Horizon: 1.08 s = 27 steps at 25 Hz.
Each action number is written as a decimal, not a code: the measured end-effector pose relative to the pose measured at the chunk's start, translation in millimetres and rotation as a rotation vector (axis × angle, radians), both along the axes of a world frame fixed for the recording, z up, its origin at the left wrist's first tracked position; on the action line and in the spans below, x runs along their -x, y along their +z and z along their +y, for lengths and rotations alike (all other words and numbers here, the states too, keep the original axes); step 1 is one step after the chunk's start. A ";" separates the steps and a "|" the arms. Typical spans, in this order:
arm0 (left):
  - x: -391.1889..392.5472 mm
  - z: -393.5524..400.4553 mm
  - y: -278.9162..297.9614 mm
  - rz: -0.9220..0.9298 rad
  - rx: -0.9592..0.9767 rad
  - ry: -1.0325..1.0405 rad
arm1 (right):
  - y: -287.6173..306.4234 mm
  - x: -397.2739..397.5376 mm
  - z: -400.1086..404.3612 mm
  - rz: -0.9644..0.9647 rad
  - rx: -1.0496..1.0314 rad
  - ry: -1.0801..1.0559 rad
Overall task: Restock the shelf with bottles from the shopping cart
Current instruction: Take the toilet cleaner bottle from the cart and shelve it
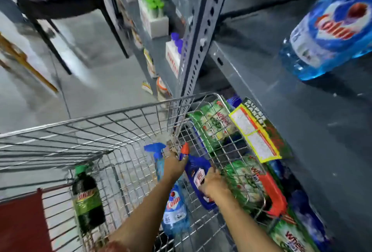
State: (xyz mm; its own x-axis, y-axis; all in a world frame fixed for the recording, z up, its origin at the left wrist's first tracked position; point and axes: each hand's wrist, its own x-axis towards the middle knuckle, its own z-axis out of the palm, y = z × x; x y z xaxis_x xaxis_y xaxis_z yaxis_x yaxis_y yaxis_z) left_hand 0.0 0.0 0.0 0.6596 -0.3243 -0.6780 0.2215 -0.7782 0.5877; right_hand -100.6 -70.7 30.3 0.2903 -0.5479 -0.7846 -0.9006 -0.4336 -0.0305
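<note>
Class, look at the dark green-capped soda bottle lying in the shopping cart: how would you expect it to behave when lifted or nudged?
The soda bottle looks full of dark liquid, so probably heavy for its size. Its round body, lying on the cart's wire floor, may roll if nudged. The glossy plastic could be somewhat slippery.

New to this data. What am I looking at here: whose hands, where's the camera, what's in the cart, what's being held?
There is no robot here. One wide-angle camera on a person's head looks down at their two bare hands, so the edges bend and blur.

Both hands reach into a wire metal shopping cart. The left hand is at the neck of a pale blue spray bottle with a blue trigger; the right hand grips a dark blue bottle with an orange-red cap. A dark soda bottle with a green cap lies at the cart's left.

On the right stands a grey metal shelf with one blue bottle already on it. Green packets sit lower down, beside the cart.
</note>
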 end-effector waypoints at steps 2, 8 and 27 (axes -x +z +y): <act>0.5 -11.9 -10.4 0.085 -0.011 0.092 | -11.7 -0.5 -5.7 0.031 -0.026 -0.054; 7.8 -24.9 -16.6 0.196 0.014 0.308 | -32.6 9.5 -14.9 0.019 -0.049 -0.069; 3.6 32.3 249.7 -0.167 0.632 0.247 | 184.7 42.0 40.9 -0.808 -0.147 -0.219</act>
